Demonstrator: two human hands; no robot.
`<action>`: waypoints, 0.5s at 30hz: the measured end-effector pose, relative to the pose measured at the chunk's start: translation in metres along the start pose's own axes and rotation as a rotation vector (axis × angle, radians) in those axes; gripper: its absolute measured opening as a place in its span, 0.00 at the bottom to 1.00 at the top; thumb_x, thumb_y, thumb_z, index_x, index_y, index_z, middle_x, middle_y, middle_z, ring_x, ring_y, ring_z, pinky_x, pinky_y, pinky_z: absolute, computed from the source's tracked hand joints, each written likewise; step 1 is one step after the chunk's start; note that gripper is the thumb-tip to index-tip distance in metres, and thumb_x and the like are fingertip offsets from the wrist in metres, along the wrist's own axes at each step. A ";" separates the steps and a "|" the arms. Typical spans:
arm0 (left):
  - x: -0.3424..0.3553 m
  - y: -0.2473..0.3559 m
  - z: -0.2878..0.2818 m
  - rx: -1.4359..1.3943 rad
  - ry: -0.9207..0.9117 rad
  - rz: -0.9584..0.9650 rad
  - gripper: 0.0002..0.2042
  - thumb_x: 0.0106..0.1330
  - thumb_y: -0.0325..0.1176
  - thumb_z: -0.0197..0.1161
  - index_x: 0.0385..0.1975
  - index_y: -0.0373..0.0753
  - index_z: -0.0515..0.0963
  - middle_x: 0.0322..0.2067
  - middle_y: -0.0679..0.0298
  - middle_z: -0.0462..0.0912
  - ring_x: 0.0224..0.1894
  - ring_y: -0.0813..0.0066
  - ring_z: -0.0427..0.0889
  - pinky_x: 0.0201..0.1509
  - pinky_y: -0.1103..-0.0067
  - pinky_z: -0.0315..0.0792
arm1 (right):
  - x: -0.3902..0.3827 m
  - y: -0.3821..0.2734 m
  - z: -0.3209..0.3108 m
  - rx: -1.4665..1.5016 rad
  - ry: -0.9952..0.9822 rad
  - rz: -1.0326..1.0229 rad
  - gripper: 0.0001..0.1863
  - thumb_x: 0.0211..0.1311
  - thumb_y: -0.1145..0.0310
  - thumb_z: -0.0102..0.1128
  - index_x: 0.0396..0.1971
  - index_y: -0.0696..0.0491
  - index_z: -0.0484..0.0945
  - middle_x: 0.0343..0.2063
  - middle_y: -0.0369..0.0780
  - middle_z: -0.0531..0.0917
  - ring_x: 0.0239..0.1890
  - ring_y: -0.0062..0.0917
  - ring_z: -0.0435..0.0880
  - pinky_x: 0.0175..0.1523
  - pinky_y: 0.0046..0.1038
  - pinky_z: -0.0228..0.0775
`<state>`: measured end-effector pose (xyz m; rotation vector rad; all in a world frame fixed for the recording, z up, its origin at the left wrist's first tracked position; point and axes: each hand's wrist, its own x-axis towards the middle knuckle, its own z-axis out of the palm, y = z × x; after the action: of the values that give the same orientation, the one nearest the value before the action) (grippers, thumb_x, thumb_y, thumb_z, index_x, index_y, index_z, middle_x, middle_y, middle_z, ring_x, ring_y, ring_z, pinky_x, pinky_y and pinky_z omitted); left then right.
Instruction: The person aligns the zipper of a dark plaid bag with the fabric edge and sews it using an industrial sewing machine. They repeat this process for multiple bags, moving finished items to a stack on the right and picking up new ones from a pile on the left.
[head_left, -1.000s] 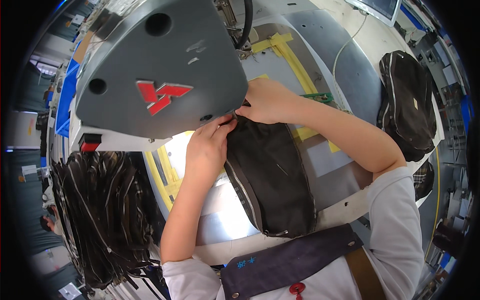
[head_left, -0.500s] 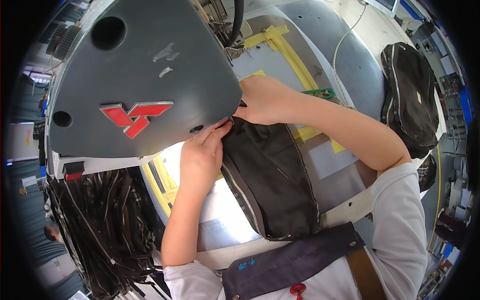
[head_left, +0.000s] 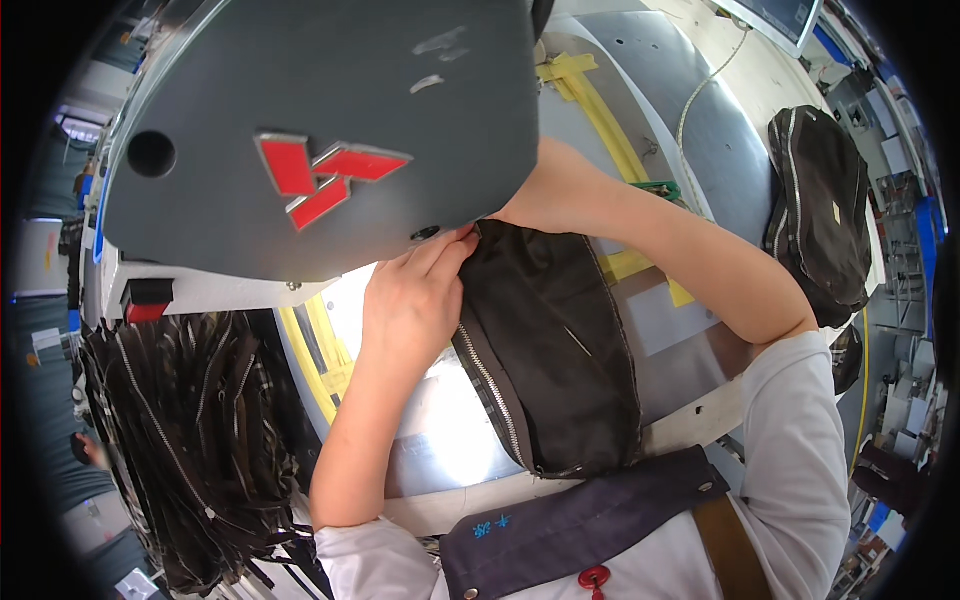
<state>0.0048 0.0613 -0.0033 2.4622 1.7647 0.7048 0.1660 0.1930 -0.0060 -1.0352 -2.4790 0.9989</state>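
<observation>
A dark fabric bag piece (head_left: 540, 370) with a metal zipper lies on the metal work plate (head_left: 680, 380), its far end at the grey machine head (head_left: 420, 120) with a red emblem. My left hand (head_left: 415, 290) is on the piece's far left corner, fingers bent and pressed together on it at the head's lower edge. My right hand (head_left: 550, 190) reaches to that far end from the right; its fingers are hidden behind the machine head.
Many zippered dark pieces (head_left: 180, 420) are heaped at left. Another dark bag piece (head_left: 820, 200) lies at right. Yellow tape (head_left: 590, 90), a green object (head_left: 655, 188), a cord (head_left: 680, 130) and a screen (head_left: 770, 20) are beyond. A person's hand shows at far left (head_left: 95, 450).
The view has shifted slightly, and the machine head hides more of the mechanism behind it. My right hand's fingers are more hidden. The piece and my left hand have barely moved.
</observation>
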 end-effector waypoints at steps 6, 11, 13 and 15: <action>0.000 0.007 -0.003 0.012 0.000 -0.019 0.14 0.56 0.30 0.64 0.44 0.38 0.79 0.45 0.63 0.80 0.46 0.62 0.79 0.50 0.69 0.73 | -0.002 0.001 0.004 0.032 0.090 -0.033 0.10 0.50 0.62 0.66 0.28 0.52 0.78 0.31 0.38 0.80 0.37 0.31 0.80 0.42 0.32 0.72; -0.003 0.004 0.002 0.040 0.003 -0.003 0.16 0.57 0.34 0.64 0.47 0.40 0.79 0.46 0.64 0.80 0.46 0.65 0.79 0.52 0.70 0.71 | 0.001 0.013 0.003 0.212 0.007 -0.149 0.11 0.50 0.62 0.67 0.26 0.53 0.80 0.31 0.39 0.78 0.36 0.31 0.79 0.41 0.33 0.71; -0.002 0.005 0.000 0.023 0.011 0.007 0.17 0.56 0.32 0.65 0.47 0.40 0.79 0.45 0.64 0.79 0.47 0.63 0.78 0.52 0.69 0.72 | 0.004 0.014 0.005 0.196 0.008 -0.179 0.10 0.51 0.62 0.67 0.27 0.53 0.81 0.31 0.39 0.77 0.36 0.31 0.79 0.40 0.33 0.71; 0.000 0.006 -0.001 0.013 0.018 0.012 0.17 0.56 0.31 0.65 0.47 0.40 0.79 0.45 0.63 0.79 0.48 0.62 0.78 0.52 0.69 0.72 | 0.000 0.014 0.006 0.125 0.108 -0.249 0.08 0.53 0.64 0.65 0.27 0.53 0.82 0.30 0.39 0.78 0.35 0.31 0.79 0.40 0.33 0.71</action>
<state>0.0095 0.0589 -0.0006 2.4854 1.7675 0.7208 0.1702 0.1974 -0.0197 -0.7019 -2.3525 0.9780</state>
